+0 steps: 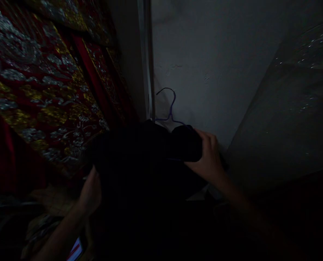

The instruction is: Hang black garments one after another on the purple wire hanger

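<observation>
A black garment [139, 159] hangs on a thin purple hanger [171, 107], whose hook stands up against the pale wall. My right hand [209, 157] is closed over the garment's right shoulder, fingers wrapped round the dark cloth. My left hand [92, 192] grips the garment's left side lower down; its fingers are mostly hidden behind the fabric. The scene is very dark, so the garment's lower part fades into shadow.
Red cloth with gold and silver embroidery [36, 83] hangs at the left. A grey vertical frame [146, 61] meets the white wall [210, 65]. A dark glittery fabric [294, 105] covers the right. Some clutter [53, 203] lies at the lower left.
</observation>
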Motion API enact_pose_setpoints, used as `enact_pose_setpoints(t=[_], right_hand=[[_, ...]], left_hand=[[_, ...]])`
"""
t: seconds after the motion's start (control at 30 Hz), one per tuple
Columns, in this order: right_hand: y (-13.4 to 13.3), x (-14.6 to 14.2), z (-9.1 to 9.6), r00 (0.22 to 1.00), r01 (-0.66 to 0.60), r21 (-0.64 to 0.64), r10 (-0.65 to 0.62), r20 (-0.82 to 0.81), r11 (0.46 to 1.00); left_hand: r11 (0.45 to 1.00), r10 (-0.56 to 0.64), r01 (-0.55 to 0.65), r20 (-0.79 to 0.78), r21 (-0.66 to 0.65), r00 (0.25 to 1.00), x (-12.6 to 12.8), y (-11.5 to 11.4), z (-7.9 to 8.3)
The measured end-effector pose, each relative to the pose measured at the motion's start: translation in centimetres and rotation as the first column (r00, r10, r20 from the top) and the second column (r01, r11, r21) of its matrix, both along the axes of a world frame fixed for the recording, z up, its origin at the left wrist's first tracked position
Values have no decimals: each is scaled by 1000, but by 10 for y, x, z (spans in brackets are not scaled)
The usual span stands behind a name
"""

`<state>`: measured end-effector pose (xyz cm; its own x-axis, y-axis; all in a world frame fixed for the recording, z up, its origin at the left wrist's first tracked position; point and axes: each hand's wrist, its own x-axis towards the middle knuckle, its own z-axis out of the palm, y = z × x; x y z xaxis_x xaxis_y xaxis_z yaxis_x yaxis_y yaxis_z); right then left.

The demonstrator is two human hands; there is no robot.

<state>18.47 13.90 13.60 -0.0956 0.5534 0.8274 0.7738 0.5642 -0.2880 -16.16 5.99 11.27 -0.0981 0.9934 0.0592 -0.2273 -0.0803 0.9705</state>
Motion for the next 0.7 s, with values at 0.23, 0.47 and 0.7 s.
enact_pose_setpoints(t=[0.23, 0.47, 0.7], right_hand=[[7, -17, 53, 981, 78, -73, -64, 181, 994], [-38, -33, 22, 977, -200, -101, 206, 54, 975], [-96, -85, -121, 591, -572, -494, -87, -802, 655]], left_hand=[[941, 241, -242, -35, -235, 970, 23, -26, -53], [780, 492, -439, 4, -446, 870, 66, -26, -45], [708, 579, -336, 238, -621, 779, 84, -50, -73]])
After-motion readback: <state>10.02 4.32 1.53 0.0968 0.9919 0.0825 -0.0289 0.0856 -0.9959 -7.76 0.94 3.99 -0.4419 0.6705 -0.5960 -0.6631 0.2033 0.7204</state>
